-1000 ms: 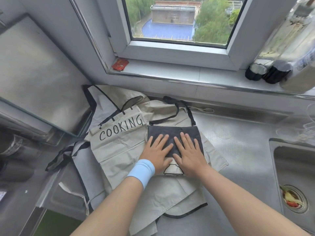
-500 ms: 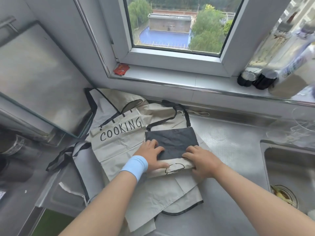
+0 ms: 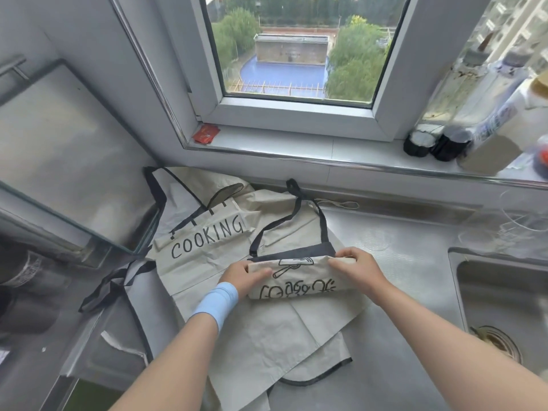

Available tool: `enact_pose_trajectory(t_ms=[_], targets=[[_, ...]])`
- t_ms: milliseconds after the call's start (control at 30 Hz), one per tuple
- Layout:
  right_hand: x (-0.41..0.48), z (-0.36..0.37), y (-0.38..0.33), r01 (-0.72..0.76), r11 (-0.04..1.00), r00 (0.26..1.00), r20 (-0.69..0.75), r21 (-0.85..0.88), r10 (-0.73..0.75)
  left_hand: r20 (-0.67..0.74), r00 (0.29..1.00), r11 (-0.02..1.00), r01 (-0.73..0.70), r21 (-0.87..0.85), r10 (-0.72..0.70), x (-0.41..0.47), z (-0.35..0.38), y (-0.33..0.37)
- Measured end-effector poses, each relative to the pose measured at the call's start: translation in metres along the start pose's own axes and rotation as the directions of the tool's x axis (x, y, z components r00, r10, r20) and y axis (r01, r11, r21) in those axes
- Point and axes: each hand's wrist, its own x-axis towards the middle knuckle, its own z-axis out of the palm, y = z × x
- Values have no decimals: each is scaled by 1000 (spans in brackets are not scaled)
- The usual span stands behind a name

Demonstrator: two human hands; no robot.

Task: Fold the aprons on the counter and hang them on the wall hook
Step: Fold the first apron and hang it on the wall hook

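Lying crosswise in front of the person, head view: the apron, folded to a narrow bundle, is resting on top of the COOKING apron, which is spreading over the counter below the window.

Axis: the bundle's long side is running left to right, with one end at each hand. Neither hand is nearer. The printed flap is facing up, a dark band is showing along the far edge, and the strap is looping away toward the sill.

Left hand, blue wristband at the wrist: fingers curled, thumb lying across the top of the left end, pinching the cloth.

Right hand: fingers curled over the far right corner, gripping the flap's edge. The hands are standing apart by the bundle's length, both clamped on it.

Step, as judged: the flap is being turned away from the body toward the dark band, so the coming move is depending on both ends travelling together along that crosswise line.

Hook: not showing in this view, so its direction from the hands cannot be told. Sink: lying to the right, apart from the cloth.
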Motion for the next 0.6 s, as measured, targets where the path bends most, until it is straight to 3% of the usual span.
enact_pose_trajectory(t_ms=[167,333,433,467,533,600], targets=[[16,5,3,43,993,999,19,-112,-41,-92,995,976,66,207,-48,13,4,2],[33,13,-9,90,927,995,0,-365,-96,-136,988,963,111,246,-79,27,9,3],[45,23,-19,91,873,995,14,-479,-96,-251,964,954,151,259,-84,29,10,11],[49,27,-20,93,857,995,23,-506,-94,-326,944,935,151,320,-41,26,11,16],[54,31,-22,102,827,995,46,-552,-92,-392,893,808,57,586,222,24,18,28],[55,35,-25,111,795,994,57,-596,-96,-261,800,655,-204,728,540,24,33,39]])
